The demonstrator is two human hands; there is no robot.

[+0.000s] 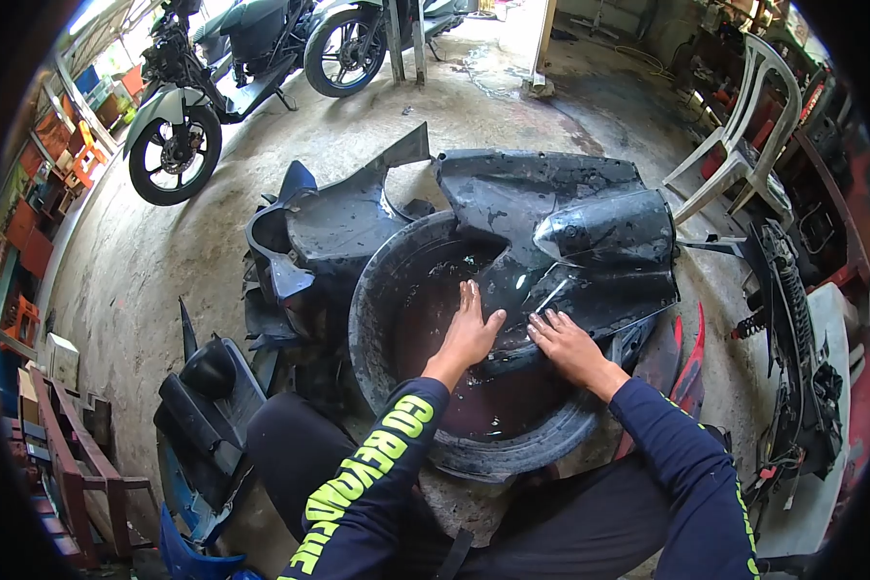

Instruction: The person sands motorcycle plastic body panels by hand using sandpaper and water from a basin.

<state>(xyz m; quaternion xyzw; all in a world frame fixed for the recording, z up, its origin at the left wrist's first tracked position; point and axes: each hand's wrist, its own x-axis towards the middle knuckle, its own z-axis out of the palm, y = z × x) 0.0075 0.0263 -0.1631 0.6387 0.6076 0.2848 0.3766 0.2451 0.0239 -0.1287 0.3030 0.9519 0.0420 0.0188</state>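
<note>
Between my knees stands a round black basin (pixel 369 362) with dark, bubbly water in it. A large wet black motorcycle fairing panel (pixel 590 184) lies across its far right side, its lower part reaching in over the water. My left hand (pixel 467 333) is over the basin at the panel's near left edge, fingers stretched out and thumb apart; whether it touches the panel is hard to tell. My right hand (pixel 568 350) rests on the panel's near surface with its fingers laid out. Neither hand grips anything.
Another dark fairing piece (pixel 343 227) lies behind the basin to the left. More black and blue panels (pixel 213 396) are at my left, with red panels (pixel 681 372) at right. Two motorbikes (pixel 179 145) and a plastic chair (pixel 749 135) stand farther back.
</note>
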